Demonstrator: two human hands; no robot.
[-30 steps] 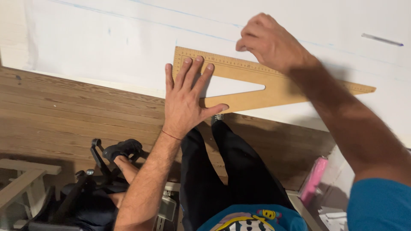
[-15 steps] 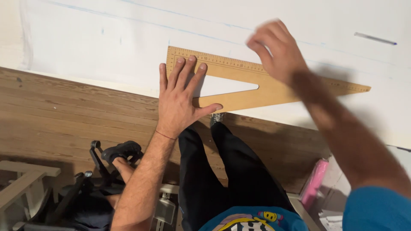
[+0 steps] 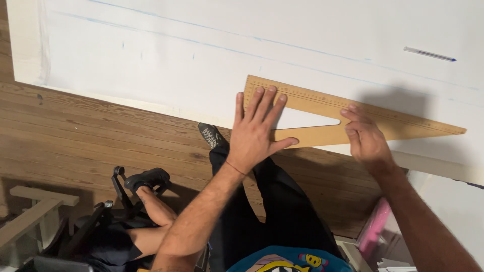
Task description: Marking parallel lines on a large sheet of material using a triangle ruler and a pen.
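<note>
- Left grip [image 3: 254,133] spread flat, pinning wooden triangle ruler [image 3: 353,118] against white sheet [image 3: 201,60] on tabletop so it cannot slip.
- Right grip [image 3: 365,136] open, fingertips steadying ruler's lower edge.
- Blue pen [image 3: 429,54] well apart, unused.

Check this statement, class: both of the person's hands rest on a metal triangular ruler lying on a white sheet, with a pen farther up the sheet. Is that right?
One detail is wrong: the triangular ruler is wooden, not metal, as the head view shows. The rest holds: the left hand and right hand rest on it, it lies on the white sheet, and a pen lies farther up.
</note>
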